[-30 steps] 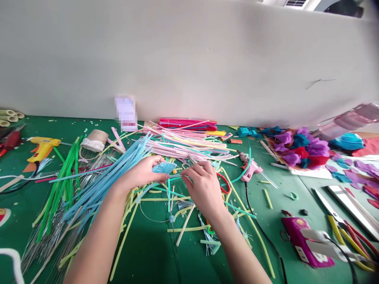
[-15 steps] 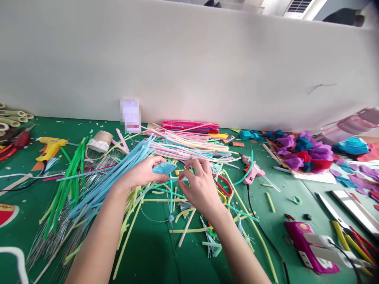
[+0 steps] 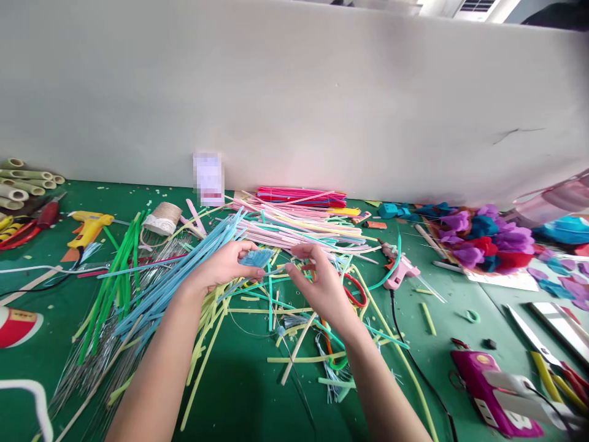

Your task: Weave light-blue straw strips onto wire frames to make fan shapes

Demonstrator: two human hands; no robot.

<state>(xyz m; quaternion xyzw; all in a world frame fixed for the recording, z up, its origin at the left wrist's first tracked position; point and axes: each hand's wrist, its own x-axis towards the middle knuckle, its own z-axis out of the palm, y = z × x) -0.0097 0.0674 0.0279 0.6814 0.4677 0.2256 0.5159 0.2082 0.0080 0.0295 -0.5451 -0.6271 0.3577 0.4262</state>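
My left hand (image 3: 230,265) is closed in a pinch around a small blue fringed piece (image 3: 256,257), its bristly edge facing up and right. Between the two hands runs a thin light-blue strip (image 3: 276,271). The thumb and fingertips of my right hand (image 3: 317,282) close at the strip's right end; the exact contact is small and blurred. Below the hands hangs a thin wire (image 3: 297,374) with a small blue bead-like bit (image 3: 280,331) on it. Just left of my left hand lies a bundle of blue pipe cleaners (image 3: 184,276).
Pink pipe cleaners (image 3: 304,236) lie behind my hands, green ones (image 3: 122,270) at left. A yellow glue gun (image 3: 91,230) is at left, a pink one (image 3: 401,270) at right. Scissors (image 3: 534,337), a magenta power block (image 3: 483,380) and purple-red flowers (image 3: 497,236) lie at right.
My right hand's fingers have come together by the thin strip. The blue piece has turned, now showing its bristly edge. The hanging wire has swung right. The whole view has shifted slightly.
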